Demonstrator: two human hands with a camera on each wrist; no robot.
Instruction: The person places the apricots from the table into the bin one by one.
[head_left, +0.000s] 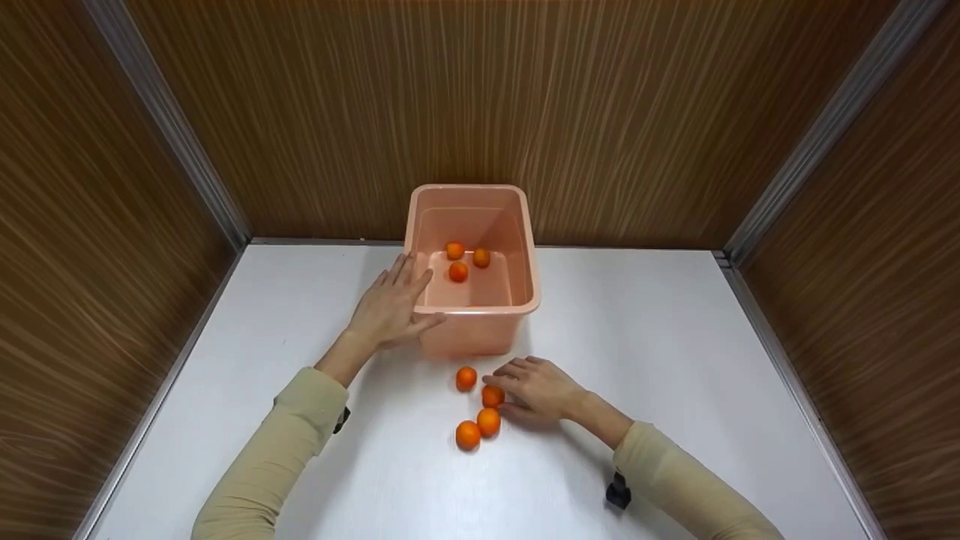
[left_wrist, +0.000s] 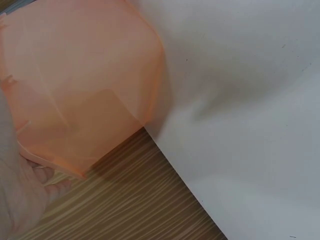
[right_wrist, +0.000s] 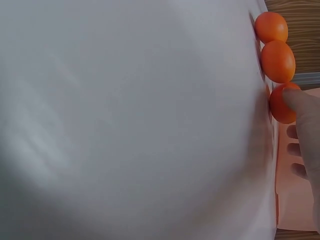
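A pink plastic tub (head_left: 474,330) stands at the back middle of the white table (head_left: 675,360), with three oranges (head_left: 458,271) inside. My left hand (head_left: 391,306) lies flat against the tub's left front corner, fingers straight; the left wrist view shows the tub wall (left_wrist: 75,75) beside the palm (left_wrist: 17,200). Several oranges lie in front of the tub. My right hand (head_left: 536,388) curls over one orange (head_left: 493,395), fingers above and thumb below. In the right wrist view a fingertip (right_wrist: 302,107) rests on that orange (right_wrist: 280,106), with two more oranges (right_wrist: 278,61) in line beyond it.
Loose oranges lie at the hand's left (head_left: 466,378) and nearer me (head_left: 488,421), (head_left: 467,435). Wood-grain walls (head_left: 112,225) close in the table on three sides, with metal strips at the corners. White tabletop stretches to both sides of the tub.
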